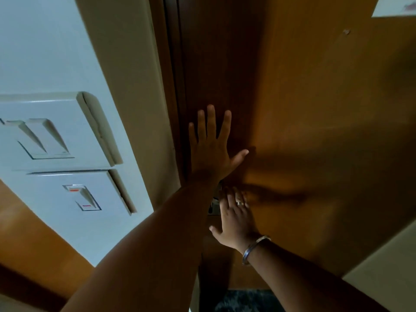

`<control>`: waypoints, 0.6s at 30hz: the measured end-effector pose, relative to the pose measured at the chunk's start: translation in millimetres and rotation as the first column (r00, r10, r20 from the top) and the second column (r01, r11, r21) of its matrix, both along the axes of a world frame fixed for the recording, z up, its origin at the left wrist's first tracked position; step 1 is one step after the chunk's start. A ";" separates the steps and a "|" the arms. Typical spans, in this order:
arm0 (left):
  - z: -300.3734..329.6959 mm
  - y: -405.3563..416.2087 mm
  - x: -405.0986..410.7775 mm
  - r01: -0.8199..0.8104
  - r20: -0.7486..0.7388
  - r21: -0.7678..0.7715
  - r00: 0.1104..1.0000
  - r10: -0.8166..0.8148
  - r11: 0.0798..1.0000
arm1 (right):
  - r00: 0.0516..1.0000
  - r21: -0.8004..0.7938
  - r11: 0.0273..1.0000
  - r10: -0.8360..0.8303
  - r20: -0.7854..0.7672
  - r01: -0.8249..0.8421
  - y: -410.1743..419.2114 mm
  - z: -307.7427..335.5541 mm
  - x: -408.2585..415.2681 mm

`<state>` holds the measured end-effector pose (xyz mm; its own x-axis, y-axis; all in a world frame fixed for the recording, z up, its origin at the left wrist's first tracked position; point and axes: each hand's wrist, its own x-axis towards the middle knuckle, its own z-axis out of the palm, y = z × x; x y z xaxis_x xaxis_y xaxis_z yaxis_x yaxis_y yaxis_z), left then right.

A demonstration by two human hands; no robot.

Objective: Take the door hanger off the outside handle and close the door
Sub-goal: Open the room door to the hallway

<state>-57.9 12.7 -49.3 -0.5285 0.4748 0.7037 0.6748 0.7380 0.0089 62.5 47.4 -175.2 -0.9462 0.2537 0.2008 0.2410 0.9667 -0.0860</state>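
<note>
The door (pixel 304 109) is being pressed from the inside, and its latch edge is seen tight against the frame (pixel 126 64), so it is judged shut or all but shut. The left hand (pixel 211 149) is laid flat on the wood just above the lock hardware (pixel 213 207), fingers spread wide and straight, nothing gripped. The right hand (pixel 236 219) is set just below it, palm on the door beside the same hardware, fingers extended and loosely apart, a ring on one finger and bangles (pixel 254 246) at the wrist; nothing is held there either. The hanger is not seen anywhere, neither in a hand nor on the door, and the outside handle is hidden behind the door, so its whereabouts cannot be told. The door is judged heavy and rigid: it will not flex, and it is best pushed near the latch edge, as is being done, well away from the hinges. The varnished face is judged smooth, so flat palms are favoured over fingertips. Switches (pixel 56 140) are seen on the wall left of the frame, and a paper (pixel 396 5) is fixed high on the door.
</note>
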 end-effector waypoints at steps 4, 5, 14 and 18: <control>-2.1 1.3 -3.1 0.016 -0.004 0.022 1.000 -0.016 1.000 | 0.997 -0.193 0.979 -0.072 -0.008 0.069 -9.3 -21.8 -2.4; -3.0 1.1 -2.7 0.018 -0.006 0.017 1.000 -0.018 1.000 | 0.996 -0.225 0.970 -0.093 -0.017 0.087 -10.4 -24.7 -2.8; 4.9 -6.2 12.4 0.009 0.073 -0.027 0.997 -0.007 1.000 | 0.997 -0.285 0.956 -0.051 0.062 0.067 -6.7 -6.0 10.2; 6.2 -13.7 26.7 0.018 0.121 -0.044 0.993 -0.012 0.999 | 0.996 -0.285 0.957 -0.027 0.087 0.051 -8.0 0.1 22.1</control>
<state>-31.2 -1.0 -43.1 -0.6011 0.5131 0.6127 0.6817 0.7293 0.0582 84.6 39.4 -175.1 -0.9447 0.3260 0.0368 0.2955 0.8942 -0.3364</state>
